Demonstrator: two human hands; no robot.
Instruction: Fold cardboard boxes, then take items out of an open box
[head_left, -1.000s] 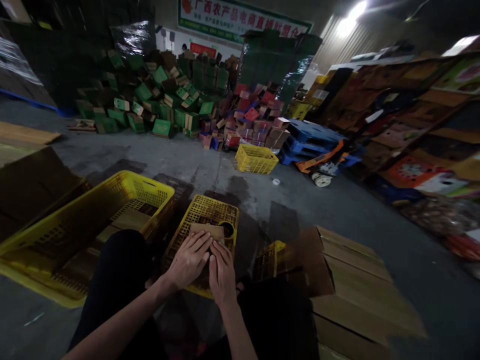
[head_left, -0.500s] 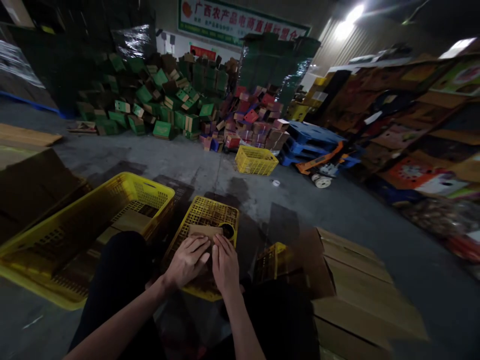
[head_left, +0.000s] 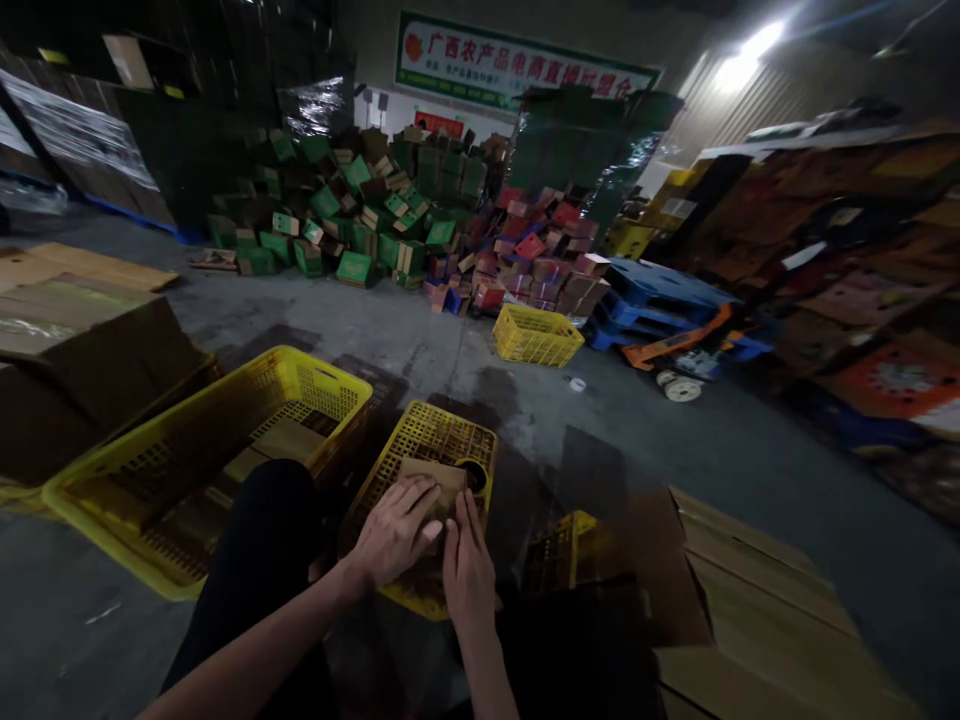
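Note:
A small brown cardboard box [head_left: 448, 480] sits on the yellow plastic crate [head_left: 427, 420] between my knees. My left hand [head_left: 397, 528] is laid over its top left part, fingers together and thumb at the near side. Along the box's right edge, my right hand [head_left: 468, 565] presses with its fingers straight. Both hands touch the box and steady it; its near side is hidden beneath them. Just beyond my right fingertips is a round black-and-yellow thing [head_left: 472, 474], perhaps a roll of tape.
A large yellow crate [head_left: 330, 378] with flat cardboard pieces [head_left: 289, 440] stands at my left. An open carton [head_left: 757, 580] lies at my right. Farther off are another yellow crate [head_left: 536, 335], blue pallets [head_left: 667, 285], an orange pallet jack [head_left: 679, 345] and heaped green boxes [head_left: 352, 268].
The whole view has shifted, so the surroundings sit farther right. My left hand has slid to the left over the box, and more of its top shows between my hands.

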